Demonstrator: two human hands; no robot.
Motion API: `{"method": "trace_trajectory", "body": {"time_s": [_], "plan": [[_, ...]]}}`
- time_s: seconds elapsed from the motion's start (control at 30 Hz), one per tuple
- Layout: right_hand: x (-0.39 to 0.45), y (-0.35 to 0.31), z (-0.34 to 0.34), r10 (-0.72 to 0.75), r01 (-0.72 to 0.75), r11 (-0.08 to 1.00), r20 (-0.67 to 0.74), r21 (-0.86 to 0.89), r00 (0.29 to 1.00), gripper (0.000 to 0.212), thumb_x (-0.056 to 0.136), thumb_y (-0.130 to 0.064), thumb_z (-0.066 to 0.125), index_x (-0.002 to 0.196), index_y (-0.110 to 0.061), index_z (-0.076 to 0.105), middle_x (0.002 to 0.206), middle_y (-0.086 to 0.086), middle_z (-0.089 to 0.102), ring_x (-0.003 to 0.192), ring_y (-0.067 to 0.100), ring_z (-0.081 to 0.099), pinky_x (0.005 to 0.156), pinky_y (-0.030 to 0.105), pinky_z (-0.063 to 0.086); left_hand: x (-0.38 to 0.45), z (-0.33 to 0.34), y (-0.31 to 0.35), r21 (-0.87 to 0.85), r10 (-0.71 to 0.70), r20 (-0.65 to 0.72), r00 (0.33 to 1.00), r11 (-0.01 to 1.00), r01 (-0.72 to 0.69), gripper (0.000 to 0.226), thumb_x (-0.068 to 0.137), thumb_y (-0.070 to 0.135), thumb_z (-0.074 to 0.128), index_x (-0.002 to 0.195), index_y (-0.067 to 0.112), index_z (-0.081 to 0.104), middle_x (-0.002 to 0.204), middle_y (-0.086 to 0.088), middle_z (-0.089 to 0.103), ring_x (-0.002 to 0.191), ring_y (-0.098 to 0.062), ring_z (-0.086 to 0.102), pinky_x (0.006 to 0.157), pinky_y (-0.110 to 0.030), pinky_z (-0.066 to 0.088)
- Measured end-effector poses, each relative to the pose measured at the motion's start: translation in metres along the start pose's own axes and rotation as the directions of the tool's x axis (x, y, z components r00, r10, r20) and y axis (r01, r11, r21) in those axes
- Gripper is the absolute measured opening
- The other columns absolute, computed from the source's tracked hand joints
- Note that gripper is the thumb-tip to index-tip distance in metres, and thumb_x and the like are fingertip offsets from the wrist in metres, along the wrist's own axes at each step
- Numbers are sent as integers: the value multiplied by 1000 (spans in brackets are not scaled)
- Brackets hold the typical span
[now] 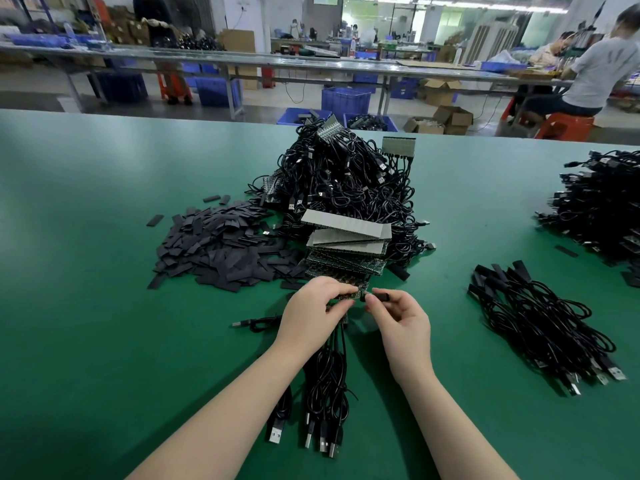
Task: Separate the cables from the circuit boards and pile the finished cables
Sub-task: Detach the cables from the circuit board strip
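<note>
Black USB cables [325, 386] are trailing toward the person from a green circuit-board strip [349, 293], which the left hand [313, 315] is gripping while the right hand [398, 318] is pinching a black end piece [381, 296]; pulling straight looks safest, then adding to the finished black cable pile [540, 323]

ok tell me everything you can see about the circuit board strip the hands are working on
The circuit board strip is a narrow, dark green panel with small components, mostly hidden by fingers. The left hand grips it from above, just off the green table, in front of the stacked boards. At its right end the right hand pinches a small black piece beside the board's edge. Several black cables hang from it toward the viewer, ending in USB plugs on the table.
</note>
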State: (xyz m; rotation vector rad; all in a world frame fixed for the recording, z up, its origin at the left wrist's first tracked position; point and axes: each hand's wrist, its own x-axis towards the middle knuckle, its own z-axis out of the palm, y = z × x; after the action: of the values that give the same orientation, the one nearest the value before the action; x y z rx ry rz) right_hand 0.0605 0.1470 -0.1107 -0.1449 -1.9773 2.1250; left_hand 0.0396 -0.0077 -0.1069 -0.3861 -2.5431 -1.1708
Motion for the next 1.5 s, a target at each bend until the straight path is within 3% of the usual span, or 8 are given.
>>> {"method": "trace_trajectory", "body": {"time_s": [0.17,0.9,1.17,1.37,1.5], "plan": [[0,0,0,10,-10,1000,0,27,1000,13,88,-14,75,86,-26,72,86,1,76,85,19,73,74,20,56,1,-1,-1,-49,-24,46,999,998,26,23,89,27,68,111,34,72,103,16,66,101,0,57,88,-31,50],[0,2,0,7,-7,1000,4,6,1000,11,89,-14,74,90,-24,71,86,3,76,84,20,73,72,20,56,1,-3,1,-56,-70,78,995,996,74,23,88,30,68,109,38,71,103,19,64,99,3,56,87,-26,50],[0,0,0,6,-4,999,46,-36,999,12,88,-14,75,93,-23,71,86,-1,77,81,12,73,73,19,54,1,-4,0,-93,-60,79,995,993,67,29,85,22,68,109,37,72,103,20,66,101,5,57,90,-22,49],[-1,-1,1,5,2,998,118,-58,993,15,86,-13,77,95,-24,72,86,-2,77,82,9,73,71,15,53,-1,-2,2,-213,-89,67,994,972,101,38,78,14,71,109,35,72,94,20,69,91,2,64,87,-24,53],[0,-1,0,8,-6,1000,101,-21,995,13,88,-14,75,96,-23,71,85,-1,78,82,10,73,72,15,53,-5,-2,5,-165,-49,51,997,985,57,41,78,18,73,115,36,69,103,23,69,98,8,61,91,-17,49]]}}
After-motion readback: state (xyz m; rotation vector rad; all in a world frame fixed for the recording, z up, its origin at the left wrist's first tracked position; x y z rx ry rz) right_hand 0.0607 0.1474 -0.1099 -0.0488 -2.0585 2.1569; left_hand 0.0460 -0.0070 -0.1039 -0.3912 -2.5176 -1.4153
